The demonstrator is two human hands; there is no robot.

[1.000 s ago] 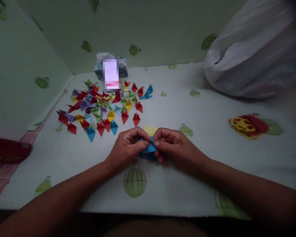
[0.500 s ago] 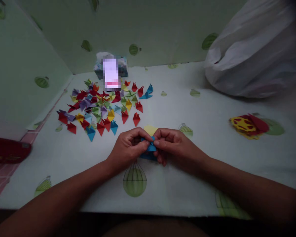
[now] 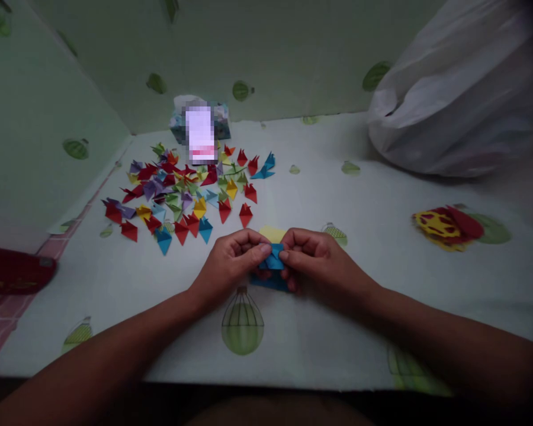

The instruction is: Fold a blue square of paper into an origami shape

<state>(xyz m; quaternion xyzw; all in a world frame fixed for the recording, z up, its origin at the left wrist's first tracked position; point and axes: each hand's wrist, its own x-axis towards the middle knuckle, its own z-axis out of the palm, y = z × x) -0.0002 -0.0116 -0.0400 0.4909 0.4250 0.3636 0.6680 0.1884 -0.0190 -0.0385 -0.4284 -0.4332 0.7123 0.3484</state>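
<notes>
Between my two hands is a small piece of folded blue origami paper (image 3: 274,256). My left hand (image 3: 237,257) pinches its left side with thumb and forefinger. On the right side, my right hand (image 3: 308,255) grips it in the same way, the other fingers curled beneath. Under the hands a flat darker blue paper (image 3: 269,281) lies on the table, and a yellow paper (image 3: 272,233) shows just beyond the fingertips. Many folded paper cranes (image 3: 186,195) in red, blue, yellow, green and purple are heaped ahead to the left.
A phone with a lit, blurred screen (image 3: 201,133) leans on a tissue box (image 3: 222,121) at the back. A large white plastic bag (image 3: 453,112) bulges at the back right. Red and yellow cut-outs (image 3: 448,226) lie at right, a red object (image 3: 18,271) at the left edge.
The fingertips have moved slightly apart, so more of the folded blue paper shows between them. More of the blue paper underneath is also visible. The cranes have not moved.
</notes>
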